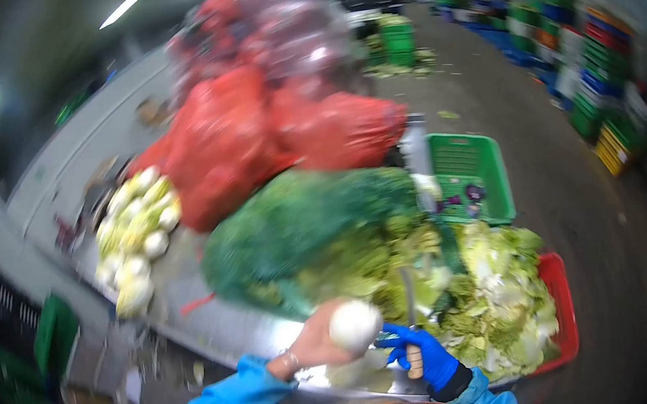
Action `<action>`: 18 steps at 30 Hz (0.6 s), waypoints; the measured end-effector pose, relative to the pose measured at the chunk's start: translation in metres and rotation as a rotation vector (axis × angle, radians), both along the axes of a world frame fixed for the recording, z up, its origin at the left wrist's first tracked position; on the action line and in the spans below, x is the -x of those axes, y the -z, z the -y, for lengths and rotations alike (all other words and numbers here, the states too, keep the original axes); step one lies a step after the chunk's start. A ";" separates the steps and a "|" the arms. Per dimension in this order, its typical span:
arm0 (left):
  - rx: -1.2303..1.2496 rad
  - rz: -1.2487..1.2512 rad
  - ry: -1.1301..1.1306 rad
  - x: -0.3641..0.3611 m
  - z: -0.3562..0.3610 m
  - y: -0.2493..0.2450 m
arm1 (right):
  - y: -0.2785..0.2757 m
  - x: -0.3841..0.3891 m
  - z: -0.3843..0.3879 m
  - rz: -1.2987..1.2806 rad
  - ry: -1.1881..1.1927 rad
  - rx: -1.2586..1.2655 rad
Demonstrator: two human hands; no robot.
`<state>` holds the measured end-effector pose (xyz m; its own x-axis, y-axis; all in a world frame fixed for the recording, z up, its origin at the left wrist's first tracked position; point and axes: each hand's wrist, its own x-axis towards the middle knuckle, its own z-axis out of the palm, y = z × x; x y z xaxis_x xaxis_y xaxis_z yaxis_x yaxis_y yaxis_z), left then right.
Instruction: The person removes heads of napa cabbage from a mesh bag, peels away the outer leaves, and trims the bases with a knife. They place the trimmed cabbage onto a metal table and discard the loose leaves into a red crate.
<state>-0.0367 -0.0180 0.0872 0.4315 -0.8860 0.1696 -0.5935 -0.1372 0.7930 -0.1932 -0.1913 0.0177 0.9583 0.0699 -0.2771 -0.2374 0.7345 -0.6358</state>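
Note:
My left hand (316, 337), bare with a bracelet at the wrist, grips a white, rounded, cabbage-like head (355, 325) whose smooth pale end faces up. In a blue glove, my right hand (430, 362) closes on the wooden handle of a knife (415, 361). The knife's narrow blade points up and away from me, over loose leaves. Some gloved fingers reach toward the right side of the head. Just beyond both hands, a green net sack (302, 226) lies on the metal table (179, 292), with leafy heads at its open near side.
Pale trimmed heads (133, 229) are piled at the table's left. Red net sacks (228, 141) stand behind the green one. On the right, a red crate (560, 309) overflows with cut leaves (502, 293); beyond it is a green crate (483, 159) with purple pieces inside.

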 end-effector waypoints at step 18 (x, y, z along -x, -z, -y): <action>0.705 -1.379 -0.959 -0.357 -0.375 0.114 | 0.035 -0.117 -0.138 -0.170 0.241 0.951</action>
<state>0.3201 0.3574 -0.0271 0.8305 -0.2035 -0.5185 0.5366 0.5422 0.6466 -0.0767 -0.0537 -0.0178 0.8600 -0.4437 -0.2522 -0.2921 -0.0225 -0.9561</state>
